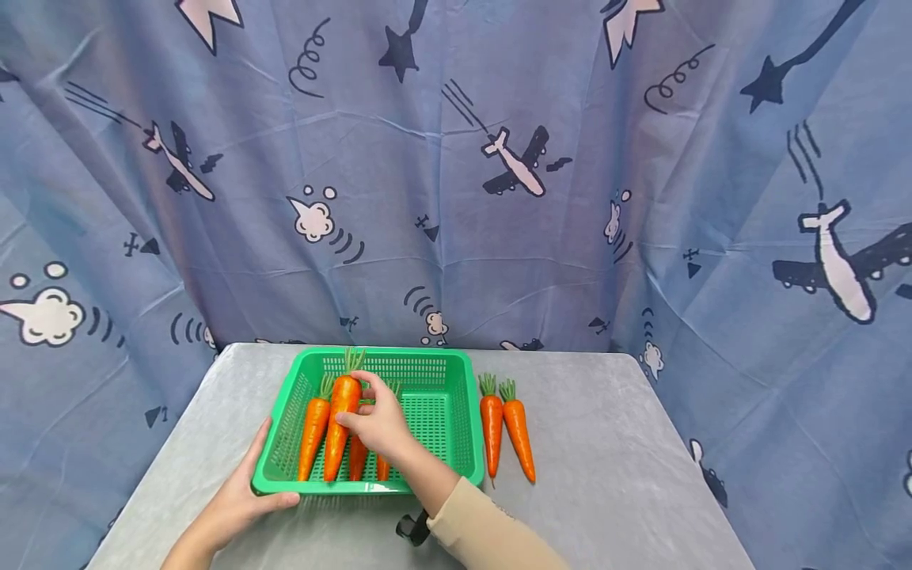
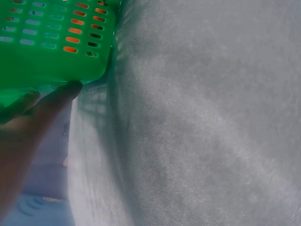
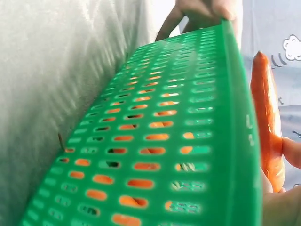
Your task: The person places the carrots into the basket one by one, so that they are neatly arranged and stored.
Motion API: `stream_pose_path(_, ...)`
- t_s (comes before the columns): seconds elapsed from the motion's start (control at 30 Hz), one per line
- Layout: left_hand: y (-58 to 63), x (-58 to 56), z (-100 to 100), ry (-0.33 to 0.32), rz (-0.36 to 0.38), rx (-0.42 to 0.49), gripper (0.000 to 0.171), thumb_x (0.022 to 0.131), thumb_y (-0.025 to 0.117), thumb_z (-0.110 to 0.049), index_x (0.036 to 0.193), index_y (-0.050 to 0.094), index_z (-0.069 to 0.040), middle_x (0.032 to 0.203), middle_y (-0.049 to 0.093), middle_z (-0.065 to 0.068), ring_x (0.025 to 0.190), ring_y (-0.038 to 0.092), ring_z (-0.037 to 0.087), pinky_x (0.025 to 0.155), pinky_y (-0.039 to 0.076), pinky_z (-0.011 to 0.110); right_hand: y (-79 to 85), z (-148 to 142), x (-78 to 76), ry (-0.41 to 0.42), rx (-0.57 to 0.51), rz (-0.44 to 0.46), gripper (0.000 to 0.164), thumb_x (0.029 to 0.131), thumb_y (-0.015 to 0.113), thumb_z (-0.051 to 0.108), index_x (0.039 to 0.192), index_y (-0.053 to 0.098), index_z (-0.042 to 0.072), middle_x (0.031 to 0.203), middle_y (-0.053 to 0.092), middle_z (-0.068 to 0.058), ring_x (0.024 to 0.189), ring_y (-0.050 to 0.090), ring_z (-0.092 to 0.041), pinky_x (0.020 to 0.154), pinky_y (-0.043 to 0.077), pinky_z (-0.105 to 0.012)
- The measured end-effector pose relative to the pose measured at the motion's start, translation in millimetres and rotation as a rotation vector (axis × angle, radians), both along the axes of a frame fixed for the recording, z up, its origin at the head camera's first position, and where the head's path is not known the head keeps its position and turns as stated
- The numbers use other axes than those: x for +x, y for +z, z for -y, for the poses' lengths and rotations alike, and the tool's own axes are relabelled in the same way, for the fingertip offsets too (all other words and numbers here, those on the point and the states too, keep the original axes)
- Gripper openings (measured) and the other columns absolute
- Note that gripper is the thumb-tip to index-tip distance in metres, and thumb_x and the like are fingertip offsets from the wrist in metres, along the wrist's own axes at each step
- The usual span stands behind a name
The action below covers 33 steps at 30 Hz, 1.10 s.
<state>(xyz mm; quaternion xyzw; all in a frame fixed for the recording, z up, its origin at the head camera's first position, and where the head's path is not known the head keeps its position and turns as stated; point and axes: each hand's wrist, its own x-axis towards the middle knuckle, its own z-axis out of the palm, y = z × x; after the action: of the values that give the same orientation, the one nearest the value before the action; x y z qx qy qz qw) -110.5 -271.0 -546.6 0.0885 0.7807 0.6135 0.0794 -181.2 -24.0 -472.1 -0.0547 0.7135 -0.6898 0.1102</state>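
My right hand (image 1: 381,416) pinches an orange carrot (image 1: 342,427) with a green stem between thumb and fingers. This carrot slants over the left half of a green plastic basket (image 1: 475,427); in the right wrist view it (image 3: 265,103) shows above the rim. Inside the basket lie three more carrots, one on the left (image 1: 312,435), one in the middle (image 1: 358,457) and one partly hidden behind my right arm (image 1: 383,467). My left hand (image 1: 238,495) rests against the basket's front left corner, its fingers fairly straight along the left side and the thumb at the front.
Two carrots lie on the grey table (image 1: 606,443) just right of the basket, one close to its wall (image 1: 492,427) and one beside it (image 1: 518,435). A blue patterned curtain (image 1: 442,198) hangs behind. Near my right wrist is a black object (image 1: 413,529).
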Motion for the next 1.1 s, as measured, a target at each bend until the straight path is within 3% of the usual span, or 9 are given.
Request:
stream_pose_path(0.13, -2.3, -0.3, 0.3, -0.010, -0.001, 0.019, 0.121, 0.084, 0.080, -0.003, 0.163, -0.006, -0.034, 0.167, 0.004, 0.020, 0.123, 0.051, 0.001, 0.090, 0.048, 0.018, -4.5, 10.0, -2.5, -0.034, 0.057, 0.009, 0.065, 0.083, 0.079, -0.001, 0.138, 0.056, 0.024, 0.116, 0.054, -0.010, 0.079, 0.064, -0.017, 0.068, 0.059, -0.039)
stream_pose_path(0.3, -3.2, -0.6, 0.2, -0.002, -0.008, 0.010, 0.121, 0.083, 0.080, -0.002, 0.163, -0.006, -0.032, 0.167, 0.005, 0.021, 0.123, 0.049, -0.004, 0.090, 0.047, 0.016, -10.0, 23.5, -5.6, -0.082, 0.188, 0.012, 0.063, 0.084, 0.080, 0.002, 0.136, 0.055, 0.026, 0.113, 0.056, -0.006, 0.074, 0.056, -0.018, 0.060, 0.052, -0.033)
stream_pose_path(0.63, 3.1, 0.2, 0.6, 0.011, 0.056, -0.020, 0.120, 0.085, 0.080, -0.008, 0.162, -0.007, -0.039, 0.169, 0.000, 0.018, 0.123, 0.044, -0.011, 0.091, 0.046, 0.016, -21.2, 44.0, -14.0, -0.078, 0.246, 0.022, 0.061, 0.085, 0.079, 0.001, 0.134, 0.052, 0.024, 0.109, 0.059, -0.005, 0.086, 0.063, -0.021, 0.068, 0.057, -0.040)
stream_pose_path(0.8, 2.5, 0.6, -0.1, 0.003, 0.048, -0.017, 0.120, 0.085, 0.079, -0.007, 0.161, -0.007, -0.040, 0.168, 0.000, 0.020, 0.123, 0.047, -0.007, 0.091, 0.047, 0.017, -26.4, 49.6, -15.4, -0.060, 0.380, -0.007, 0.061, 0.083, 0.082, 0.006, 0.132, 0.052, 0.026, 0.108, 0.060, -0.003, 0.085, 0.063, -0.019, 0.067, 0.056, -0.036)
stream_pose_path(1.0, 1.5, 1.5, -0.7, 0.016, -0.015, -0.063, 0.121, 0.083, 0.081, -0.006, 0.163, -0.006, -0.032, 0.168, 0.004, 0.021, 0.123, 0.045, -0.008, 0.091, 0.044, 0.015, -29.7, 53.4, -15.8, -0.052, 0.478, -0.027, 0.055, 0.083, 0.083, 0.010, 0.128, 0.054, 0.024, 0.110, 0.056, -0.006, 0.087, 0.058, -0.019, 0.067, 0.053, -0.033)
stream_pose_path(1.1, 1.3, 1.9, -0.7, 0.024, -0.037, -0.087, 0.121, 0.083, 0.082, -0.006, 0.164, -0.006, -0.030, 0.167, 0.006, 0.021, 0.123, 0.043, -0.010, 0.092, 0.042, 0.013, -31.0, 54.2, -16.2, -0.053, 0.507, -0.029, 0.050, 0.084, 0.082, 0.011, 0.125, 0.054, 0.022, 0.115, 0.058, -0.007, 0.105, 0.060, -0.023, 0.072, 0.054, -0.034)
